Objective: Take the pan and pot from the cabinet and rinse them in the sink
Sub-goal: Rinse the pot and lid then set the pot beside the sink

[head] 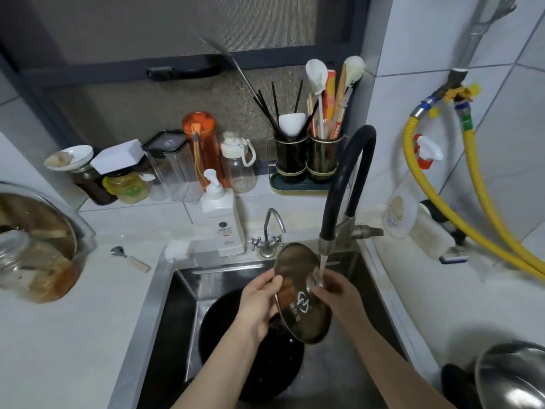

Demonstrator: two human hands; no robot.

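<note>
A glass lid [298, 290] with a metal rim and a printed logo is held tilted over the steel sink [168, 296]. Water runs from the black faucet [342, 184] onto the lid's right edge. My left hand [259, 305] grips the lid's left rim. On the lid's right side rests my right hand [336, 293], its fingers under the stream. A black pan [236, 358] lies in the sink basin below the lid. At the bottom right stands a steel pot [513, 376] on the counter.
A white soap pump bottle [224, 222] and a small tap [269, 231] stand behind the sink. Jars, bottles and a utensil holder [306, 160] line the ledge. A glass-lidded pot [32, 240] sits at left, a spoon [129, 259] beside it. Yellow hoses [472, 184] hang right.
</note>
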